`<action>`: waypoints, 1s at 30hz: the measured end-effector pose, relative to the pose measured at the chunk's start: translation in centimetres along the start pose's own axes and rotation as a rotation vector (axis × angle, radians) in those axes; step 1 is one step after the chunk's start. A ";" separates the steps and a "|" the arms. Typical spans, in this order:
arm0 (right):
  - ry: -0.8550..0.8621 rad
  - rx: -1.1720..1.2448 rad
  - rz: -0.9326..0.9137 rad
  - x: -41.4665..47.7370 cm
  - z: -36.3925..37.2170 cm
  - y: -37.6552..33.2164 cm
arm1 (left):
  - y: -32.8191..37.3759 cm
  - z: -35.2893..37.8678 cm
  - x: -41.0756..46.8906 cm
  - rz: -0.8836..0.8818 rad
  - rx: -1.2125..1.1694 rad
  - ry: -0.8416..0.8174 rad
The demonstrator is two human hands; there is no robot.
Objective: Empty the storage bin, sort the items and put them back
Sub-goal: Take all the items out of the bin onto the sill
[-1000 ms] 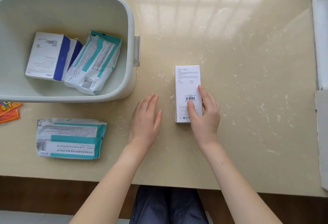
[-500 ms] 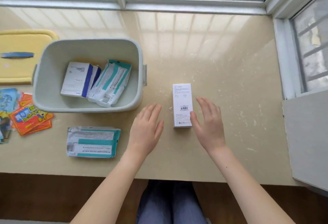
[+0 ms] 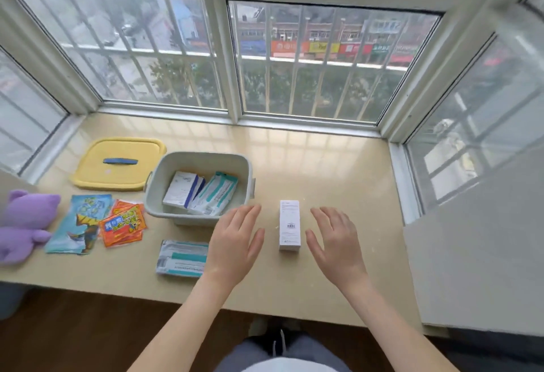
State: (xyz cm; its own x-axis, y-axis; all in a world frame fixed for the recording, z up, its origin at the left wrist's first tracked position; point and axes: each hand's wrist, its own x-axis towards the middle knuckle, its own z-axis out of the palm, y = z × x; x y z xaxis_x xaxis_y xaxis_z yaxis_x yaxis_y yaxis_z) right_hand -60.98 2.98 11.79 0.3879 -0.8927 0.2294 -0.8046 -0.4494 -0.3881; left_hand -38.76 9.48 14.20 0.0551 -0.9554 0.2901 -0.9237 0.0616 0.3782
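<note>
Straight-fingered — left hand (image 3: pixel 235 243) and right hand (image 3: pixel 337 242) flank white box (image 3: pixel 290 224), seemingly apart.

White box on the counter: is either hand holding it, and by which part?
Nothing is held. The left hand and right hand are open on either side of the white box, fingers straight, neither touching it.

white box (image 3: pixel 290 224): a barcode; small print too fine to read
orange packets (image 3: pixel 123 223): large yellow characters, too blurred to read
shop signs (image 3: pixel 323 47): lettering illegible
</note>
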 end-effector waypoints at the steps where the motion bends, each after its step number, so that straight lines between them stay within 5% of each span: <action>1: -0.010 -0.004 -0.005 -0.8 0.0 -0.2 | 0.0 0.1 -1.1 -0.010 0.002 -0.014; 10: -0.134 -0.028 0.000 -4.9 1.6 -0.7 | -1.0 0.6 -8.6 -0.172 0.002 -0.136; 18: -0.056 0.077 -0.022 0.1 1.8 -6.2 | -5.5 -6.0 -5.4 -0.228 -0.034 0.043; 24: 0.058 0.072 -0.013 4.1 4.8 -12.5 | -14.5 -10.6 -3.9 -0.211 -0.026 0.077; 30: -0.015 0.014 0.134 5.0 11.4 -21.5 | -26.3 -14.1 -5.1 -0.180 0.002 -0.009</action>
State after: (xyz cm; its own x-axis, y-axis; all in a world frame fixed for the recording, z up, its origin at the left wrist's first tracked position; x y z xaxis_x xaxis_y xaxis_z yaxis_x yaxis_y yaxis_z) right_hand -36.62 7.77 11.06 0.2836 -0.9452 0.1616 -0.8435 -0.3261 -0.4268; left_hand -9.37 16.76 15.16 0.2160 -0.9534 0.2105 -0.9001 -0.1109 0.4212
